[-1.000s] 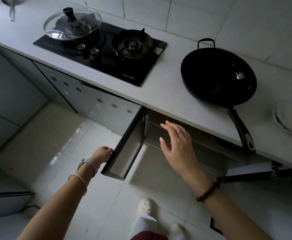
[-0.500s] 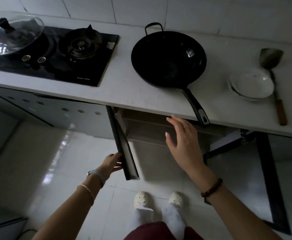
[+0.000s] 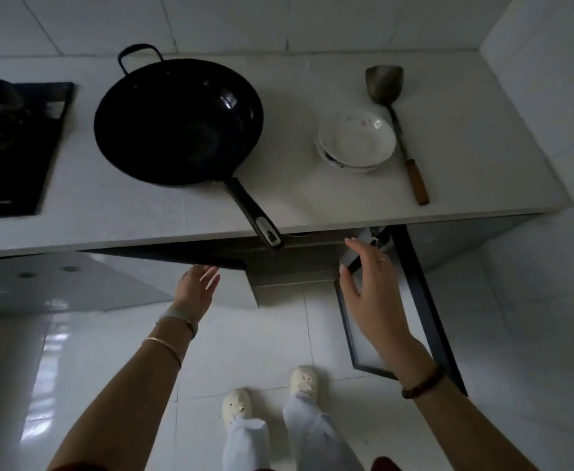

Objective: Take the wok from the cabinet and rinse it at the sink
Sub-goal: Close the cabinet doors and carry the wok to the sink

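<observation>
wok (image 3: 177,124): sitting on worktop (image 3: 313,198), handle overhanging front edge
left hand (image 3: 195,283): fingers spreading, tips meeting left cabinet door (image 3: 177,257) edge
right hand (image 3: 364,283): fingers spreading, hovering at right cabinet door (image 3: 418,300)

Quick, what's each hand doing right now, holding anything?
Left hand: open, fingertips at the left door.
Right hand: open, at the right door, holding nothing.

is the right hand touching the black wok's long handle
Apart. The head view shows a strip of grey cabinet between the right hand and the long handle of the black round wok.
</observation>
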Action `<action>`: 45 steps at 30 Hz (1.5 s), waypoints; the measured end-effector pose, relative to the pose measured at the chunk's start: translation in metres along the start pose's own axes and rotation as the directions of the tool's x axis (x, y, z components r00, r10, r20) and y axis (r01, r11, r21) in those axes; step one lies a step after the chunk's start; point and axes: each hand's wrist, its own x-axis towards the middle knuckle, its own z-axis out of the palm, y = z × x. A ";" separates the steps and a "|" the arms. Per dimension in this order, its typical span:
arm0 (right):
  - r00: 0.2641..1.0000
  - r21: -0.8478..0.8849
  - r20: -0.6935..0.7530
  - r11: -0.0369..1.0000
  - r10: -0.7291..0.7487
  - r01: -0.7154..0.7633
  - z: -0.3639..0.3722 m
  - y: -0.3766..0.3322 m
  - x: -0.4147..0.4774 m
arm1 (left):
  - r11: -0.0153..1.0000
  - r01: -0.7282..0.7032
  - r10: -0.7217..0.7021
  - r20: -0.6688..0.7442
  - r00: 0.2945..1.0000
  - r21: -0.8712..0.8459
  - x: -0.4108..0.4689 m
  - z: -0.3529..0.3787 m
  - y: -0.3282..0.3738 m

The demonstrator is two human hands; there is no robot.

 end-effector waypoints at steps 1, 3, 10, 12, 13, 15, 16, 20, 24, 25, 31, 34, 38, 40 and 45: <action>1.000 0.005 0.001 1.000 0.008 -0.008 -0.001 0.005 0.000 | 1.000 -0.002 0.002 -0.007 1.000 -0.022 0.003 0.005 0.001; 1.000 0.012 0.005 1.000 0.021 -0.021 -0.003 0.013 0.000 | 0.998 0.009 -0.010 -0.011 1.000 -0.063 0.007 0.011 0.004; 0.999 0.009 0.013 0.999 0.042 -0.042 0.000 0.030 0.002 | 0.997 0.002 0.000 0.031 1.000 -0.072 0.018 0.040 0.019; 0.999 0.009 0.014 0.999 0.049 -0.049 0.001 0.033 0.002 | 0.999 -0.027 0.028 0.056 0.998 -0.021 0.016 0.045 0.016; 0.999 0.013 0.015 0.999 0.051 -0.051 0.001 0.033 0.003 | 0.998 -0.049 0.047 0.068 0.997 0.029 0.016 0.045 0.014; 0.998 0.026 0.017 0.998 0.055 -0.055 0.000 0.035 0.003 | 0.980 -0.105 0.090 0.089 0.992 0.171 0.012 0.043 0.007; 0.998 0.034 0.013 0.998 0.059 -0.060 -0.001 0.036 0.003 | 0.957 -0.129 0.108 0.092 0.990 0.260 0.010 0.040 0.002; 0.993 0.092 -0.016 0.989 0.118 -0.116 -0.010 0.045 -0.001 | 0.718 -0.253 0.221 0.132 0.966 0.648 -0.018 0.036 -0.030; 0.984 0.079 -0.018 0.981 0.180 -0.178 -0.021 0.070 -0.009 | 0.277 -0.479 0.388 0.359 0.849 0.833 -0.053 0.027 -0.064; 0.980 0.065 -0.018 0.978 0.200 -0.198 -0.023 0.080 -0.012 | 0.168 -0.510 0.412 0.410 0.814 0.844 -0.062 0.026 -0.071; 0.911 0.068 0.023 0.908 0.412 -0.413 -0.036 0.136 -0.039 | -0.199 -0.639 0.311 0.666 0.678 0.743 -0.098 0.049 -0.097; 0.834 0.047 0.092 0.834 0.545 -0.550 -0.038 0.169 -0.056 | -0.283 -0.663 0.272 0.721 0.638 0.693 -0.114 0.070 -0.111; 0.725 -0.142 0.173 0.745 0.666 -0.651 -0.038 0.209 -0.085 | -0.288 -0.701 0.265 0.758 0.596 0.652 -0.131 0.094 -0.130; 0.687 -0.156 0.206 0.717 0.696 -0.680 -0.036 0.222 -0.097 | -0.279 -0.707 0.269 0.760 0.592 0.650 -0.138 0.101 -0.138; 0.674 -0.092 0.209 0.700 0.709 -0.708 -0.031 0.233 -0.110 | -0.267 -0.712 0.283 0.759 0.586 0.649 -0.147 0.102 -0.143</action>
